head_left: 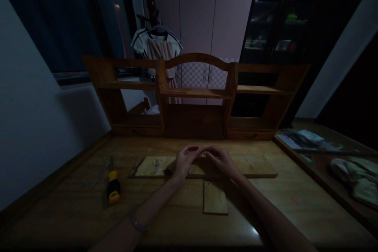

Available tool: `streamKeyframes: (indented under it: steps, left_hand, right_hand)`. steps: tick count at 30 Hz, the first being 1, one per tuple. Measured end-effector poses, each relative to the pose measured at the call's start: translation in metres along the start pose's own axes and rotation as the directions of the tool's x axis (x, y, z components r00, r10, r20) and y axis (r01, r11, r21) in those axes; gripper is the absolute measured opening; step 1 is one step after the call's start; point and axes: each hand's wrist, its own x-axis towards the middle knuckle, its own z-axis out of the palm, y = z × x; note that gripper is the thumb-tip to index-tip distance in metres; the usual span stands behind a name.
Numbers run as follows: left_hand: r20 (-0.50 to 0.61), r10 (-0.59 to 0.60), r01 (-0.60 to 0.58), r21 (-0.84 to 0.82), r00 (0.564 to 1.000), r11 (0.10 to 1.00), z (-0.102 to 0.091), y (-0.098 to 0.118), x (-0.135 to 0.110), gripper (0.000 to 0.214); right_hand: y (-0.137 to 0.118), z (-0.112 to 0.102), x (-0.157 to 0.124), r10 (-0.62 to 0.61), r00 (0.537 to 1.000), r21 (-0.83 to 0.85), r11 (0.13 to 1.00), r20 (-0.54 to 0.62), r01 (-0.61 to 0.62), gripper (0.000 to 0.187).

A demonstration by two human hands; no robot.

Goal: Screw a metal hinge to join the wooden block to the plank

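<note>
My left hand (184, 161) and my right hand (220, 159) meet fingertip to fingertip above a long wooden board (254, 165) that lies across the desk. The fingers of both hands are pinched together around something too small and dark to make out. A short wooden piece (214, 198) lies on the desk just in front of the board, between my forearms. A bracelet sits on my left wrist.
A yellow-handled screwdriver (113, 188) and some thin metal pieces (100, 171) lie at the left. A wooden shelf unit (195, 92) stands at the desk's back. At right, papers and cloths (354, 173) cover a side surface. A wall runs along the left.
</note>
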Motion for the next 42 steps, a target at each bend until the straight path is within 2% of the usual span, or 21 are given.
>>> streamKeyframes:
  steps: [3,7,13,18,23,26,29,32,34,37,42]
  left_hand:
    - [0.002,-0.016,0.016,-0.005,1.000,1.000,0.000,0.007,-0.003,0.049]
    - [0.061,-0.012,0.013,-0.024,0.998,1.000,-0.001,0.010,-0.007,0.050]
    - [0.120,-0.030,0.039,-0.071,0.992,0.997,-0.003,0.005,-0.008,0.047]
    - [0.102,-0.023,0.035,-0.114,0.995,0.993,-0.007,0.001,-0.004,0.044]
    - [0.086,-0.033,0.044,-0.132,0.996,0.990,-0.005,0.005,-0.006,0.046]
    - [0.076,-0.046,0.056,-0.126,0.996,0.990,-0.003,0.008,-0.008,0.048]
    - [0.061,-0.065,0.073,-0.128,0.996,0.989,-0.002,0.008,-0.008,0.049]
    - [0.099,-0.088,0.099,-0.116,0.991,0.988,-0.001,0.007,-0.009,0.050]
    - [0.136,-0.107,0.122,-0.107,0.985,0.987,0.000,0.007,-0.010,0.052]
    - [0.129,-0.116,0.131,-0.116,0.985,0.985,0.000,0.006,-0.010,0.053]
    - [0.081,-0.098,0.110,-0.157,0.992,0.982,-0.003,0.001,-0.004,0.055]
  right_hand:
    - [-0.002,0.004,0.000,0.022,1.000,0.068,0.997,-0.005,-0.022,0.031]
    - [0.003,0.008,0.000,0.092,0.995,0.204,0.975,-0.026,-0.085,0.037]
    - [0.009,0.011,0.004,0.203,0.979,0.435,0.879,0.029,-0.195,0.049]
    - [0.014,0.013,0.004,0.283,0.956,0.521,0.805,0.084,-0.284,0.049]
    - [0.015,0.013,0.003,0.308,0.948,0.539,0.788,0.075,-0.298,0.051]
    - [0.013,0.012,0.004,0.298,0.954,0.505,0.821,0.020,-0.266,0.050]
    - [0.011,0.011,0.003,0.256,0.963,0.402,0.893,-0.086,-0.201,0.044]
    - [0.008,0.010,0.001,0.142,0.969,0.227,0.969,-0.201,-0.095,0.031]
    - [0.008,0.010,-0.001,0.032,0.971,0.091,0.996,-0.238,-0.010,0.021]
    - [0.008,0.011,-0.003,-0.129,0.968,-0.079,0.990,-0.216,0.114,0.012]
    - [0.009,0.015,-0.003,-0.275,0.949,-0.206,0.948,-0.156,0.240,0.017]
